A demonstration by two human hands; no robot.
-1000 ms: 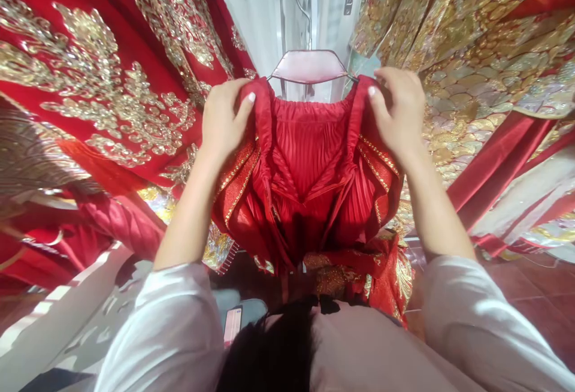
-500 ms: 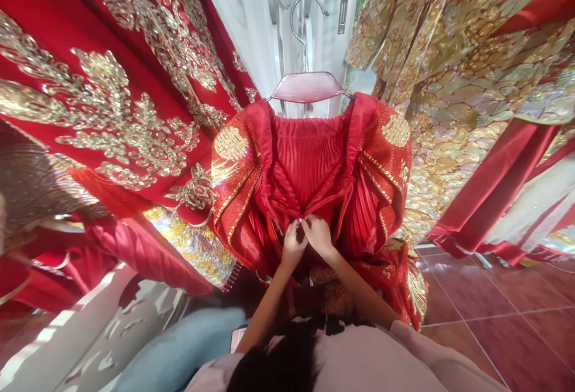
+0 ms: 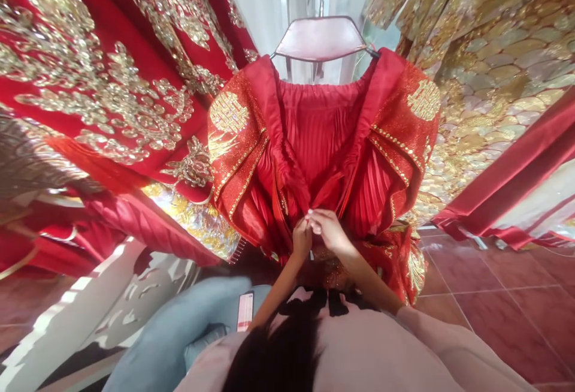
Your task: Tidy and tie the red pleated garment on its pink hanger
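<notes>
A red pleated dress (image 3: pixel 323 122) with gold-trimmed, beaded sleeves hangs in front of me from a hanger (image 3: pixel 321 38) with a pale centre panel. At the lower point of its open neckline, my left hand (image 3: pixel 302 237) is closed, fingertips pinching the red fabric. Beside it my right hand (image 3: pixel 327 227) has thumb and finger pinched together, its tips meeting the left fingertips on the same edge of cloth. Anything small between the fingertips is too fine to make out.
Red fabric with gold sequin work (image 3: pixel 135 92) hangs close on the left, a gold scale-patterned garment (image 3: pixel 485 92) on the right. A phone (image 3: pixel 245 311) lies on my blue-clad leg (image 3: pixel 179 314). White carved furniture (image 3: pixel 117 302) stands lower left, above reddish floor tiles (image 3: pixel 507 308).
The view has come closer to the dress, which now appears larger, with the hanger's hook out of frame. Both hands stay together at the neckline, and more of the phone shows.
</notes>
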